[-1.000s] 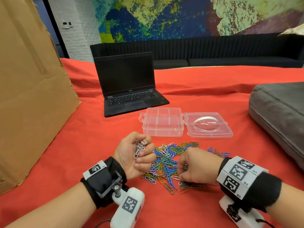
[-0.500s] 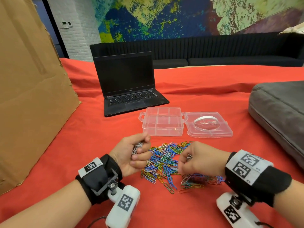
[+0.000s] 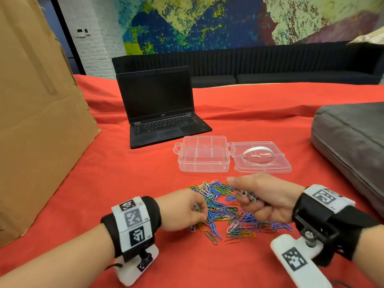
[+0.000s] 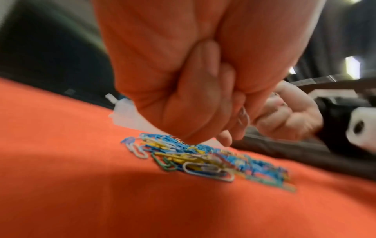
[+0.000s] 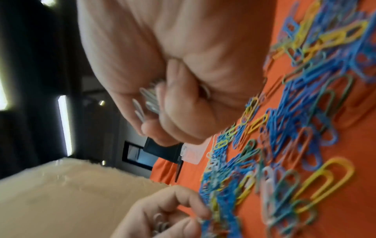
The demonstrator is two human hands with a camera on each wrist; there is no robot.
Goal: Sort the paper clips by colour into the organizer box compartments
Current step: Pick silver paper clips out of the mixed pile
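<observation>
A heap of mixed-colour paper clips [image 3: 220, 206] lies on the red cloth in front of me. My left hand [image 3: 199, 213] is palm down over the heap's left side, its fingers curled round a few white clips [image 5: 160, 224]. To the right, my right hand [image 3: 239, 196] is raised just above the heap and pinches a bunch of white clips [image 3: 247, 195]. The clear organizer box [image 3: 204, 156] stands behind the heap. Its lid [image 3: 261, 157] lies open to the right, and its compartments look empty.
An open black laptop [image 3: 162, 113] sits behind the box to the left. A big cardboard sheet [image 3: 37, 121] leans along the left side. A grey cushion [image 3: 351, 146] fills the right edge. Red cloth [image 3: 124, 183] covers the whole surface.
My left hand turned palm down and dropped onto the left of the heap. My right hand rose off the heap and turned over, now showing a bunch of white clips.
</observation>
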